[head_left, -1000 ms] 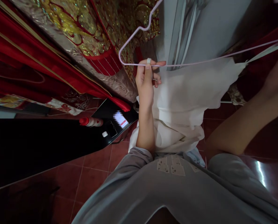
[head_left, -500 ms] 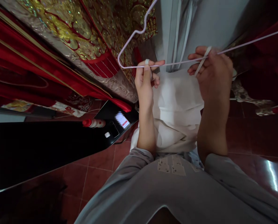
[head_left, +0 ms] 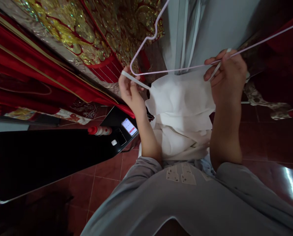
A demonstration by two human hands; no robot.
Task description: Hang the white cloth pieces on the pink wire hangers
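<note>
A pale pink wire hanger (head_left: pixel 176 70) crosses in front of me, its rounded left corner beside my left hand (head_left: pixel 131 90). That hand is closed on a white strap (head_left: pixel 134 79), drawn taut past the corner. The strap runs to a white layered garment (head_left: pixel 180 93) hanging below the hanger's bar. My right hand (head_left: pixel 228 73) pinches the hanger's bar, its fingers curled. Another white strap (head_left: pixel 215 69) loops over the bar at those fingers. The hanger's right end lies outside the view.
Red and gold sequinned garments (head_left: pixel 94 36) hang close on the left. Below them a black tabletop (head_left: pixel 50 157) holds a lit phone (head_left: pixel 129 127), a red-capped bottle (head_left: pixel 99 130) and a small white case (head_left: pixel 114 142). Dark red clothing (head_left: pixel 279 72) hangs at right, above red floor tiles (head_left: pixel 107 164).
My left hand has let go of the hanger's bar and moved left and down, stretching the strap past the corner. The hanger's left corner has shifted slightly right. My right hand still grips the bar.
</note>
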